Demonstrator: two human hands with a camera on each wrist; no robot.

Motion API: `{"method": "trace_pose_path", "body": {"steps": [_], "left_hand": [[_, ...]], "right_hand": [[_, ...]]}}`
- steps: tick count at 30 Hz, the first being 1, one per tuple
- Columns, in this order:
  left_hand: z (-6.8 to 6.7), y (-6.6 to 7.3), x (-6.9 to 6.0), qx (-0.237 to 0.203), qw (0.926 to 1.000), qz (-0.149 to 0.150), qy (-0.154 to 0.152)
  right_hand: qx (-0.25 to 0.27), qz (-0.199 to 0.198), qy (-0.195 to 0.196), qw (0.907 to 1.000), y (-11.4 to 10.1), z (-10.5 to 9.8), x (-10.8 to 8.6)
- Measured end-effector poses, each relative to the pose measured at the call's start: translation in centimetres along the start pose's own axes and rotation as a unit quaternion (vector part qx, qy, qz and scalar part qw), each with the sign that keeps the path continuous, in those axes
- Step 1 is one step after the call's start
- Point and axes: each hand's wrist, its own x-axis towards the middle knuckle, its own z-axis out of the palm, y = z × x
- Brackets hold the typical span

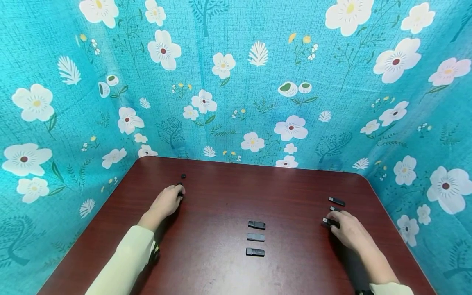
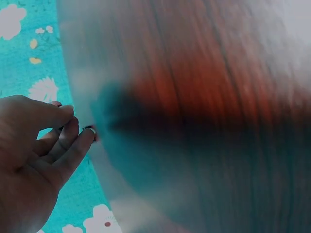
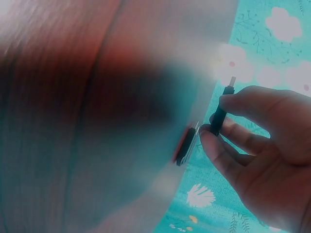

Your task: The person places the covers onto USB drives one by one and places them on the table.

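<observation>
My right hand (image 1: 350, 230) pinches a black USB flash drive (image 3: 221, 112) between thumb and fingers, its metal plug bare and pointing away from the palm. Two more black flash drives lie just beyond it, an outer one (image 1: 337, 201) in full view and a nearer one (image 1: 334, 209) partly behind the hand. At the far left, my left hand (image 1: 166, 201) is low over the table, thumb and fingertips together on a small black cap (image 1: 180, 194), mostly hidden by the fingers. Another small black cap (image 1: 183, 175) lies beyond that hand.
Near the middle of the dark red table (image 1: 206, 254), three flash drives lie in a column: a black one (image 1: 256, 225), a grey one (image 1: 256, 237) and a black one (image 1: 255, 252). A blue flowered curtain (image 1: 236, 102) surrounds the table's back and sides.
</observation>
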Motion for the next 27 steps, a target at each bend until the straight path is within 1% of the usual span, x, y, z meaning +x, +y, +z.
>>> {"method": "trace_pose_path", "body": {"steps": [6, 11, 14, 18, 21, 27], "left_hand": [[0.1, 1.7, 0.0, -0.017, 0.9998, -0.004, -0.012], [0.5, 2.7, -0.1, -0.023, 0.9997, 0.007, -0.001], [0.8, 3.1, -0.1, -0.030, 0.9994, 0.016, 0.006], [1.2, 3.8, -0.1, -0.044, 0.9988, 0.020, 0.004], [1.4, 4.3, 0.0, -0.055, 0.9984, 0.016, 0.003], [1.6, 5.1, -0.1, -0.051, 0.9985, 0.020, 0.006]], "right_hand": [[0.011, -0.001, -0.009, 0.9999, -0.9, 0.0, 0.3], [0.012, -0.023, 0.010, 0.9996, -1.4, 0.3, 0.4], [0.018, -0.030, 0.018, 0.9992, -1.8, 0.5, 0.5], [0.023, -0.024, 0.011, 0.9994, -2.5, 0.6, 0.6], [0.018, -0.015, 0.003, 0.9997, -2.9, 0.6, 0.7], [0.012, -0.016, 0.006, 0.9998, -3.4, 0.9, 0.8]]}}
